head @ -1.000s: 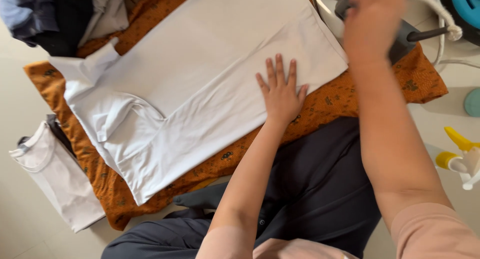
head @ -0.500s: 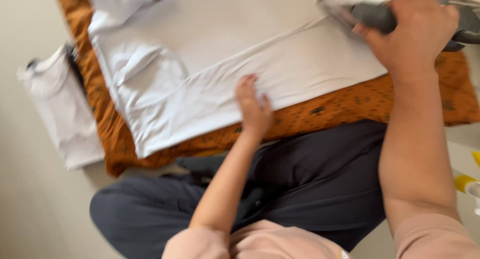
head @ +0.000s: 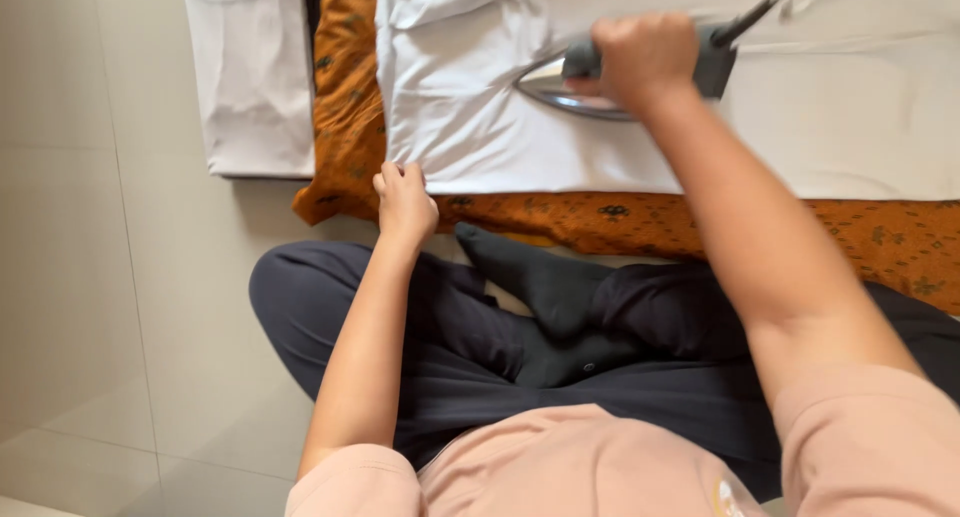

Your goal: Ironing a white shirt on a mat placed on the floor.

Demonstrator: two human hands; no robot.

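Down on the pale tiled floor point(head: 120, 277) the person sits cross-legged, dark trousers point(head: 450, 347) and a dark sock point(head: 530, 277) folded in under the work. Spread ahead of the knees is an orange patterned cloth point(head: 620, 217), serving as the pressing pad, and on it lies the big white garment point(head: 820, 127), stretched flat across the upper right of the view, its rumpled sleeve end point(head: 450, 37) off toward the left. Beside the pad, on the floor at upper left, a second white garment point(head: 250, 77) lies folded on something dark.

On top of the white garment sits the iron point(head: 600, 82), soleplate down, nose pointing left toward the creased sleeve area, its dark cord rising off to the upper right. The right hand point(head: 640, 57) has its fingers wrapped tight round the grey handle, arm extended forward from the shoulder, wrist straight, elbow nearly locked out. The left hand point(head: 405, 202) is low at the garment's near left corner, fingers bunched together and pinching the hem against the orange cloth, forearm angled up from the lap.

Good form here, it seems, means keeping that pinched corner taut so the fabric ahead of the iron's nose lies smooth, gliding the soleplate evenly without lingering, and holding the left fingers well clear of the hot plate. The creases near the sleeve look like the part needing most care.
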